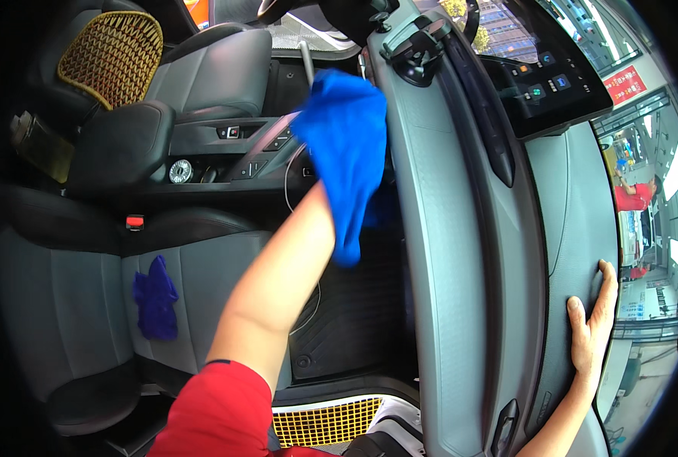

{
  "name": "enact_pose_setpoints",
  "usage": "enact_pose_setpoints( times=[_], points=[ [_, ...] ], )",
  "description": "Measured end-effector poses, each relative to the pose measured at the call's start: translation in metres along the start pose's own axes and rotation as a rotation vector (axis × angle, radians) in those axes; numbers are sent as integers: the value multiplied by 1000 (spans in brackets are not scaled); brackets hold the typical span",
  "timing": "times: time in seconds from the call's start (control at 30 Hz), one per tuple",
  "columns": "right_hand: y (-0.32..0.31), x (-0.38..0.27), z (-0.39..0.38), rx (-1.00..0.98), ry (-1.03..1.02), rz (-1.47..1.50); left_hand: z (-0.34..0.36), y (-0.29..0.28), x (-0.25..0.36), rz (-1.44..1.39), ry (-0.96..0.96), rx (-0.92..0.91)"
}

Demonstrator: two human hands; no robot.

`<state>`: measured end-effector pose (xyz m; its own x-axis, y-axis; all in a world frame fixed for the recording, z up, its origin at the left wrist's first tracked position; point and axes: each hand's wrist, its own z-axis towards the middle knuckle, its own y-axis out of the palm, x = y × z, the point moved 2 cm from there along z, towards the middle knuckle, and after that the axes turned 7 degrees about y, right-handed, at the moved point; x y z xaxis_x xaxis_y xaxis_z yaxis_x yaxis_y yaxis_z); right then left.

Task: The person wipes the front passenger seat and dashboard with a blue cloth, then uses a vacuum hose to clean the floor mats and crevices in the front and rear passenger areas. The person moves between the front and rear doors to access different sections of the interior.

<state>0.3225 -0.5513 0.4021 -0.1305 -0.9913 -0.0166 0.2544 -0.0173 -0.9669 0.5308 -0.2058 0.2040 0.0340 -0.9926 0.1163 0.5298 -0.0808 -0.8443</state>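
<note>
Head view: left forearm [274, 286] reached toward the center console [198, 137]; left hand was hidden behind a blurred blue cloth [346, 126], so its grip could not be told. Cloth showed between console and dashboard [438, 213], contact probably too blurred to call. Right hand [592, 331] rested on the dashboard near the windshield, thumb and fingers spread. Crumpled purple cloth [156, 301] lay on the near seat [209, 278].

I hold a blue cloth [350, 129]. It is bright, bunched up and a bit blurry, with one thin end poking toward me. The long grey dashboard [438, 228] I'm touching is right beside it, smooth and curvy.
</note>
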Motion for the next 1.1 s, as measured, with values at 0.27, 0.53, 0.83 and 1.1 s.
enact_pose_setpoints(
  times=[0.27, 0.53, 0.83, 1.1],
  points=[
    [-1, -6, 0, 6, 7, 7, 124, 102, -39, -865, -208, 197],
    [0, -4, 1, 42, -21, -65, 89, 85, -26, -837, -129, 259],
    [1, -6, 3, 46, -6, -56, -88, -25, 32, -1018, -106, 326],
    [-2, -13, 1, 59, 27, -46, -24, 18, 12, -809, 129, 392]
  ],
)
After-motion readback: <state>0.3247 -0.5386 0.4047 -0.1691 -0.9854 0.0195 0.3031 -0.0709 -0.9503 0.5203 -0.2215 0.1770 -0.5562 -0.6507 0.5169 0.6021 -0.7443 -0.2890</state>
